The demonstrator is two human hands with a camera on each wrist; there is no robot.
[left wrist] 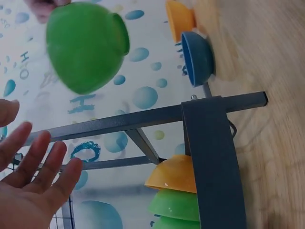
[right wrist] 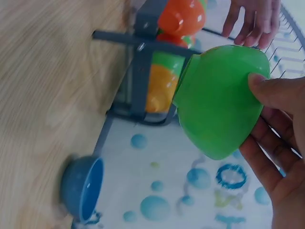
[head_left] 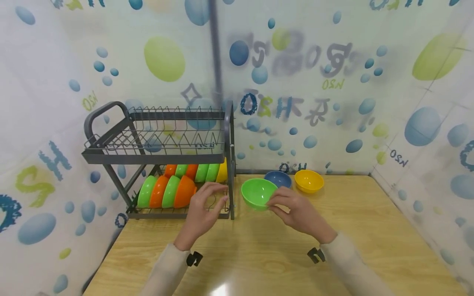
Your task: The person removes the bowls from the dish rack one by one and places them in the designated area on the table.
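A green bowl (head_left: 258,192) is held in the air by my right hand (head_left: 296,211), thumb on its outer wall and fingers at the rim. In the right wrist view the same green bowl (right wrist: 224,102) shows its outer side and foot ring. My left hand (head_left: 205,209) holds nothing; its fingers are loosely bent, just left of the bowl and in front of the dish rack's right post. On the table behind the held bowl stand a blue bowl (head_left: 278,179) and a yellow bowl (head_left: 309,181), both upright.
A dark two-tier dish rack (head_left: 155,159) stands at the left. Its lower tier carries a front row of tilted green and orange bowls (head_left: 171,192), with more green, orange and yellow bowls behind. The upper wire tier (head_left: 174,127) overhangs them. A patterned curtain (head_left: 314,82) surrounds the wooden table (head_left: 281,263).
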